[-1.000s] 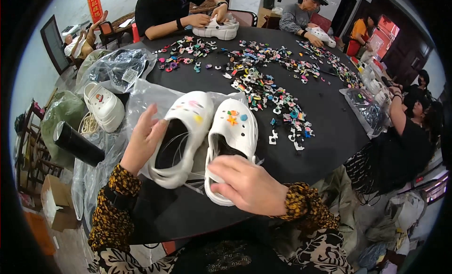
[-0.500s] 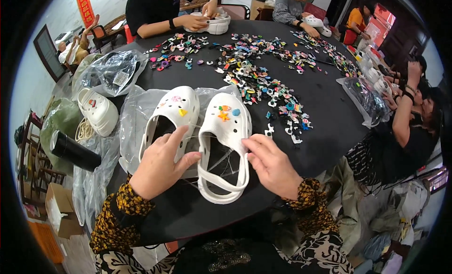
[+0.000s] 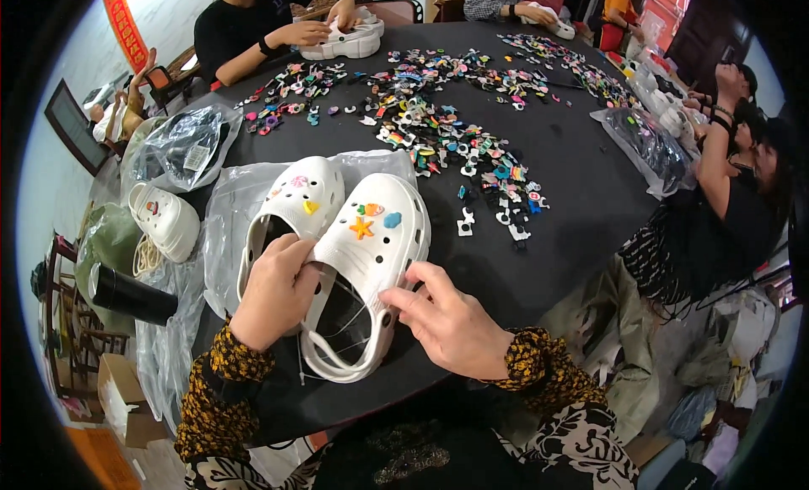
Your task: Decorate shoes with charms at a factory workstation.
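Note:
Two white clogs lie side by side on a clear plastic bag, their toes pointing away from me. The right clog (image 3: 383, 246) carries an orange starfish charm (image 3: 361, 228), a blue charm (image 3: 393, 220) and an orange and green one. On the left clog (image 3: 286, 193) are a pink and a yellow charm. My left hand (image 3: 274, 296) grips the inner edge of the right clog's opening with bent fingers. At its outer rim, by the strap joint, my right hand (image 3: 455, 326) pinches with thumb and fingers. A thin clear cord crosses the right clog's opening; the heel strap (image 3: 329, 355) rests toward me.
Many loose colourful charms (image 3: 455, 128) spread across the black table (image 3: 565, 212). Left of the clogs are another white clog (image 3: 171, 224), a black bottle (image 3: 131, 294) and bagged items (image 3: 190, 144). Another bag (image 3: 649, 153) lies right. Several people sit around, some handling white clogs.
The right clog has shifted left and turned, its toe leaning right. My left hand has closed at its inner edge; my right hand has moved left and nearer me along its outer rim.

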A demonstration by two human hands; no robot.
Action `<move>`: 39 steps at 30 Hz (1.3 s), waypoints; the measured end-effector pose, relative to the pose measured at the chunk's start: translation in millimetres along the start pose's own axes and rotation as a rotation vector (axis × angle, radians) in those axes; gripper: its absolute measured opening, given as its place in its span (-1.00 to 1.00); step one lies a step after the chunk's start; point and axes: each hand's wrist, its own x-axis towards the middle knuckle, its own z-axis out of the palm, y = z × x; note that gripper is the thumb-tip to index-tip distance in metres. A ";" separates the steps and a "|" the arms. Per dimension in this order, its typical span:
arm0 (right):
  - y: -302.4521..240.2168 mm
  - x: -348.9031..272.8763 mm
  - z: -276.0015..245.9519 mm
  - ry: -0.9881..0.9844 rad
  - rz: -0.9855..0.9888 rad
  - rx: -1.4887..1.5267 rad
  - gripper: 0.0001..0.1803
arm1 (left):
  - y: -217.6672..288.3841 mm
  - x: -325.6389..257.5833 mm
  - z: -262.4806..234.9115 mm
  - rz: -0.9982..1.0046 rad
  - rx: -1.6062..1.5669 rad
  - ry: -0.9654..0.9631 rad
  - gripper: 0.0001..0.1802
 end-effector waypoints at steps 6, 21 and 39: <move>2.0 -6.2 -7.8 -0.069 0.001 0.246 -0.68 | 3.0 -7.6 1.3 0.061 -0.069 0.032 -0.76; 10.7 20.9 -39.8 0.171 0.068 0.049 -0.83 | 5.6 -15.9 8.4 0.153 -0.004 0.179 -0.69; 78.3 83.8 -23.9 0.251 0.140 0.322 -0.82 | 3.3 -13.7 7.2 0.149 0.028 0.168 -0.68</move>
